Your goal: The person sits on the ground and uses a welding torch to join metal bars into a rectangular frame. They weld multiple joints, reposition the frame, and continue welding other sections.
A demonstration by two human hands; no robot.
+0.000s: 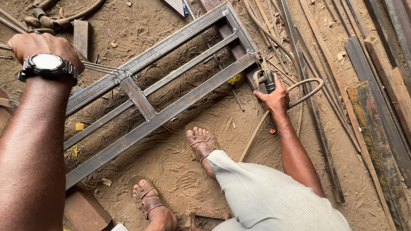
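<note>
- On the dirt floor (184,171), a steel frame (158,81) lies flat, running diagonally from lower left to upper right.
- Frame count: three long rails (two wide outer tubes, one thin bar between them), one short cross piece (138,98) near the left third, one end piece at the upper right corner.
- Right hand (274,97): fingers closed round a small hand tool (266,80), which looks like an electrode holder or grinder; type not certain. Tool head sits right at the frame's upper right corner, touching or just beside it; cannot tell which.
- One cable (299,92) loops from the tool out to the right and back toward the person's leg.
- Left hand (40,46): fist closed on a bundle of thin rods (100,67), raised close to the camera, above the frame's left part. Rods point right, toward the cross piece. Exact rod count not readable; at least three. One wristwatch (47,65) on that wrist.
- Judgement on step: work is at the corner joint by the right hand; rods are held ready in the left.
- Judgement on next move: needs the tool tip steady on the corner seam, and the cable kept off the joint and the feet.
- Two sandalled feet (201,143) stand just beside the near rail, on the floor.
- Right side: loose pile of steel strips and bars (376,85), well apart from the frame; too many overlap to count.
</note>
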